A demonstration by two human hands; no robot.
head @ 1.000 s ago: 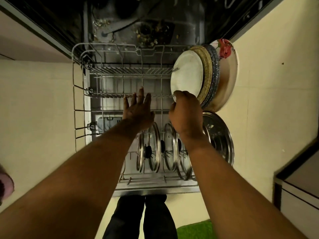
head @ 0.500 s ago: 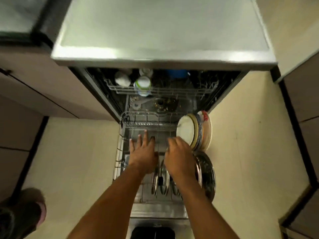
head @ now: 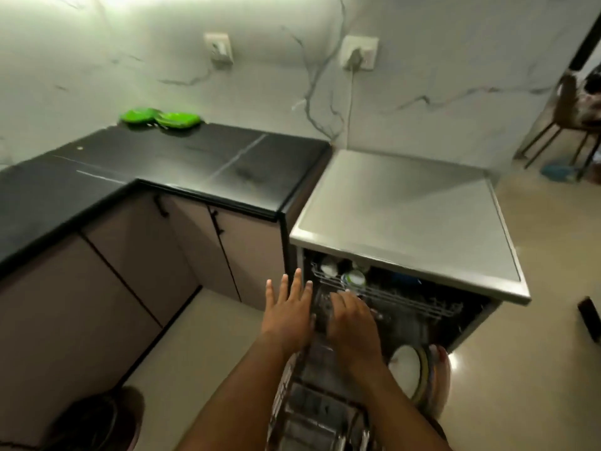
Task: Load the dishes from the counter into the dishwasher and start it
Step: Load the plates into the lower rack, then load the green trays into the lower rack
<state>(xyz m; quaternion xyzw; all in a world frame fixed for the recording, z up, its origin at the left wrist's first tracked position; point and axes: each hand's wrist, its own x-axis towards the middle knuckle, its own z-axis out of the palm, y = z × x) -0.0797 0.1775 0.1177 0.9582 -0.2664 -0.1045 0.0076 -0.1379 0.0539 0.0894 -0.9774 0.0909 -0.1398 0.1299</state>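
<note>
The dishes [head: 406,369], a row of round plates led by a white one, stand on edge at the lower right of the frame in the pulled-out lower wire rack [head: 281,395] of the stainless-steel dishwasher [head: 406,216]. We judge they are set upright and face to face so that water can reach both faces and each takes little room. Higher in the opening, the upper wire rack [head: 393,299] carries a white-and-green cup [head: 354,278] among other small pieces too blurred to name. Our left hand [head: 287,315] hovers just beside the left edge of the opening, its fingers straight and spread, holding nothing. Our right hand [head: 353,322] hangs over the front of the upper wire rack with fingers loosely bent and close together; no dish is in it, and we cannot tell whether the tips touch the wire. With both hands empty, we take the next step to be a reach for more. On the black stone tabletop [head: 195,164], in the upper left, two flat bright-green pieces [head: 159,118] lie against the marbled wall; whether they are dishes or lids we cannot say. The way there crosses the tabletop's square corner, which stands just beside the dishwasher's left side, so our arm should rise over it. The steel top overhangs the upper wire rack and limits room from above, while the floor left of the lower rack looks open for stepping.
</note>
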